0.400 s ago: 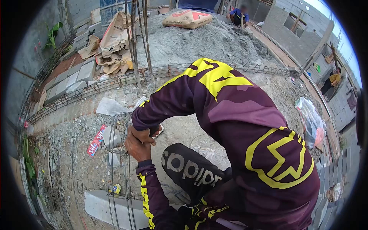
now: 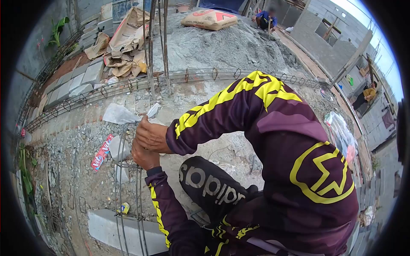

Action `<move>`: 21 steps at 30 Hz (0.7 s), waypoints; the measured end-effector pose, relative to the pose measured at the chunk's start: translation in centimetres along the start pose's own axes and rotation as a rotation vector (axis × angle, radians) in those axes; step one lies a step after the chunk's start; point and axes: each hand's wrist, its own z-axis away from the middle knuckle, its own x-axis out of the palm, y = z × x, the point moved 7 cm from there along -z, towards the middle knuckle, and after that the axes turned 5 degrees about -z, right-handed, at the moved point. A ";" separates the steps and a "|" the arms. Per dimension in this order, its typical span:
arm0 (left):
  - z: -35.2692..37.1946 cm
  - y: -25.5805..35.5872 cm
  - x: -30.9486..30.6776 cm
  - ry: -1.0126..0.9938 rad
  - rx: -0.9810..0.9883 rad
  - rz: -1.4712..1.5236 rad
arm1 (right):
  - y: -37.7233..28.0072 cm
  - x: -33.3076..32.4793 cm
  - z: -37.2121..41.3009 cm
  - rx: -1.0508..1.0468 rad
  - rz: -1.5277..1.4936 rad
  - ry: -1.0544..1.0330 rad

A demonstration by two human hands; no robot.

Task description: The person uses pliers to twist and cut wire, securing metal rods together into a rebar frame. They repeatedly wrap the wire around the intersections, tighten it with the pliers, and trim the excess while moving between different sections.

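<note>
Both my hands are together at the upper part of a narrow rebar cage (image 2: 140, 194), whose long steel bars are joined by stirrups. My left hand (image 2: 144, 157) comes up from below, its fingers closed around the cage's right-side bars. Just above it, touching it, is my right hand (image 2: 152, 135), with curled fingers pressed together near the bar ends. Whatever is in those right fingers is hidden. A pale stone-like lump (image 2: 119, 147) lies behind the cage bars. Under the lower part of the cage sits a light grey block (image 2: 101, 225).
A longer rebar cage (image 2: 188, 76) crosses the ground ahead, with upright bars (image 2: 165, 47) rising from it. Beyond are a sand heap (image 2: 256, 47), a cement bag (image 2: 209, 19) and stacked blocks (image 2: 92, 73). Two people are farther off. A red wrapper (image 2: 101, 152) lies left.
My right hand has swung from a bent-wrist position behind the left hand to lie above it, with its back showing. The right elbow has lowered. My left hand stays at the cage.
</note>
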 end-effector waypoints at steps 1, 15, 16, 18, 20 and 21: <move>-0.2 0.1 0.0 -0.057 -0.073 0.056 | 0.1 -0.6 0.7 -0.075 0.036 0.172; -0.5 3.8 -2.2 0.031 -0.168 0.021 | 1.8 2.6 -3.0 0.023 -0.273 -0.390; -0.9 3.4 -2.5 -0.009 -0.192 0.031 | 1.6 1.6 -3.2 0.010 -0.197 -0.336; -1.3 1.4 -1.7 -0.066 -0.178 0.072 | 1.8 -0.8 -3.4 -0.008 0.018 -0.155; -2.5 0.9 -2.3 -0.150 -0.214 0.147 | 2.1 -2.7 -2.6 -0.060 0.234 0.068; -3.0 0.7 -2.6 -0.178 -0.223 0.161 | 1.8 -3.3 -1.9 -0.215 0.216 0.190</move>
